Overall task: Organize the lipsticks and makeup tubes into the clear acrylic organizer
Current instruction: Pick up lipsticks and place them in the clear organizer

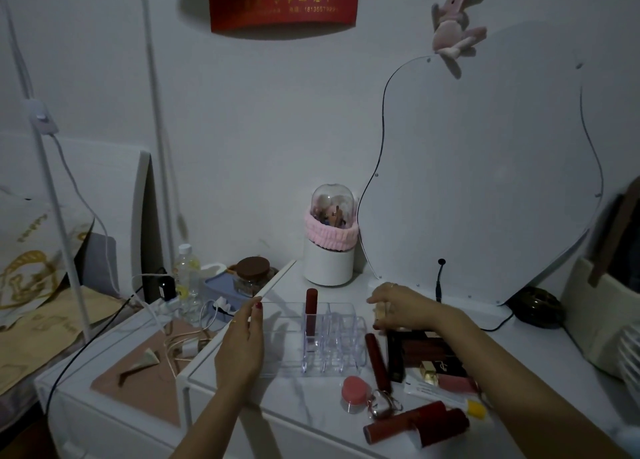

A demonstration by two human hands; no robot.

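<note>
The clear acrylic organizer (343, 346) stands on the white marble tabletop, with one dark red lipstick tube (311, 315) upright in a left slot. My left hand (242, 344) rests against the organizer's left end, thumb on its top rim. My right hand (398, 308) hovers just right of the organizer, fingers pinched on a small pale makeup tube (380, 311). Loose items lie in front right: a long dark red tube (378, 361), two red lipsticks (415, 422), a pink round pot (354, 389), a gold-capped lipstick (429, 371) and a white tube with a yellow cap (446, 398).
A dark palette (419, 349) lies under my right wrist. A white brush holder with a clear dome (329, 247) and a curved mirror (485, 168) stand behind. A lower side table at left holds cables (180, 341), a bottle (187, 278) and a jar (252, 275).
</note>
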